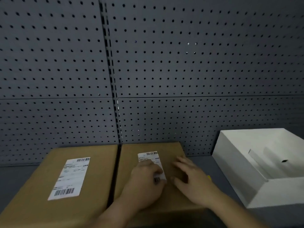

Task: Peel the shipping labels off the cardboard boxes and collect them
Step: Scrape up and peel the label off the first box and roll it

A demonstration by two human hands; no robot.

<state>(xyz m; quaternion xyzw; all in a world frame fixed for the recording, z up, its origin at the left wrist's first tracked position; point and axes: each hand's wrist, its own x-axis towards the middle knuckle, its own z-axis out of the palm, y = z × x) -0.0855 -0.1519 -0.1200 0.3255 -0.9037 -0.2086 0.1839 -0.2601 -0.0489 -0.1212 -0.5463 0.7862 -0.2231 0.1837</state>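
Two brown cardboard boxes stand side by side on the grey surface. The left box (41, 203) carries a white shipping label (69, 177), flat and whole. The right box (169, 150) carries a second white label (148, 157), its lower half covered by my left hand (144, 186). That hand's fingers are curled on the label near its lower right corner, where a barcode shows between them. My right hand (192, 180) lies flat on the box top just right of the label, fingers spread, holding nothing.
A white open-topped box (233, 175) stands at the right, with one small dark object inside. A grey pegboard wall (148, 63) rises directly behind the boxes. A yellow bit shows beside my right hand at the box edge.
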